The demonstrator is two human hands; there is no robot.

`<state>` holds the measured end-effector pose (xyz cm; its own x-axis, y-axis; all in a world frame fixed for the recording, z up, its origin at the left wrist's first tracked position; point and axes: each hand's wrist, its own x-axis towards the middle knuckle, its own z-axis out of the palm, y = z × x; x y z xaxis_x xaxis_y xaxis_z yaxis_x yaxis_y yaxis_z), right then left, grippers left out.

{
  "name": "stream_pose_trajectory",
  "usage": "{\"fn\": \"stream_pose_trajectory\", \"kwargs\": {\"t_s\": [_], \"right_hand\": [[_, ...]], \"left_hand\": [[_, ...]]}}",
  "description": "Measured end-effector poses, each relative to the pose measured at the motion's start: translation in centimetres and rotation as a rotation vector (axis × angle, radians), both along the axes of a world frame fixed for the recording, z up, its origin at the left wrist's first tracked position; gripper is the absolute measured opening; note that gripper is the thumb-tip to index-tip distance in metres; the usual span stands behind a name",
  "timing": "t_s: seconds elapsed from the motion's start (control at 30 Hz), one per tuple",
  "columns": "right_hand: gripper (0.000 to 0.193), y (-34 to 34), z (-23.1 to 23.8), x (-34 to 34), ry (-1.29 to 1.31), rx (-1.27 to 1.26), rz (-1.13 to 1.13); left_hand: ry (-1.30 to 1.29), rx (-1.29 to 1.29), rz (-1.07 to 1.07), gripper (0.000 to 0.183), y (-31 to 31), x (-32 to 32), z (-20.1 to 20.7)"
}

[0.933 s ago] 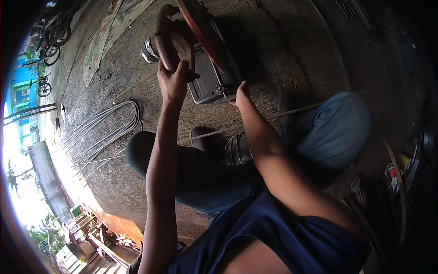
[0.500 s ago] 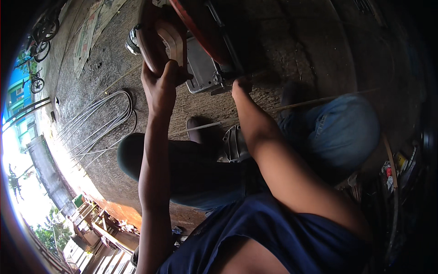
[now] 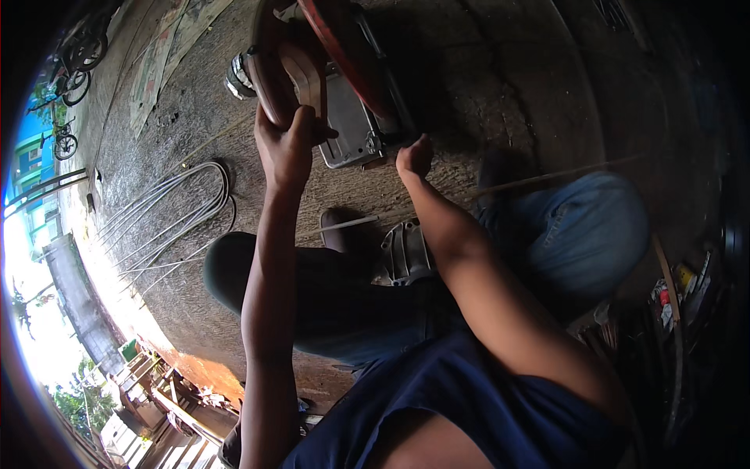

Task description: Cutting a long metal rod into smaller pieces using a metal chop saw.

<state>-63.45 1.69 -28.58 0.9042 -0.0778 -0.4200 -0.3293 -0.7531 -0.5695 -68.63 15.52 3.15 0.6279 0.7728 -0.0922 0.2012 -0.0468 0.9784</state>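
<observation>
A cut-off saw with a red guard (image 3: 344,59) and a grey metal base (image 3: 348,129) stands on the ground in front of me. My left hand (image 3: 286,156) is wrapped round the lower end of its brown loop handle (image 3: 312,82). My right hand (image 3: 415,157) is closed beside the near right corner of the base, close to the clamp fitting (image 3: 373,144). What its fingers hold, if anything, is hidden. A grey ribbed metal part (image 3: 406,252) lies between my legs.
Coiled cable (image 3: 176,195) lies on the rough concrete at the left. A thin rod (image 3: 351,222) crosses the ground near my foot. Wooden pieces (image 3: 183,406) are at the lower left, scraps (image 3: 668,301) at the right. Bicycles (image 3: 66,141) stand far left.
My right hand has turned, and its closed fist shows more plainly. My left hand keeps its hold on the saw handle. The whole view has shifted slightly.
</observation>
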Motion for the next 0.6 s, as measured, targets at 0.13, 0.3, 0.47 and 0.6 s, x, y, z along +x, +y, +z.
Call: {"fn": "stream_pose_trajectory", "kwargs": {"t_s": [0.13, 0.3, 0.47, 0.6], "right_hand": [[0.050, -0.4, 7.2, -1.7, -0.186, -0.203, 0.584], [0.051, 1.5, 9.1, -3.5, -0.135, -0.304, 0.829], [0.042, 2.5, 7.7, -3.4, -0.081, -0.273, 0.817], [0.043, 2.8, 7.4, -3.3, -0.055, -0.304, 0.848]], "left_hand": [[-0.064, -0.047, -0.045, 0.034, -0.1, 0.1, 0.0], [-0.044, -0.024, -0.041, 0.033, -0.3, 0.0, 0.1], [-0.008, -0.014, -0.023, 0.034, -0.1, -0.1, -0.2], [0.010, 0.018, -0.009, 0.031, 0.1, -0.1, -0.5]]}}
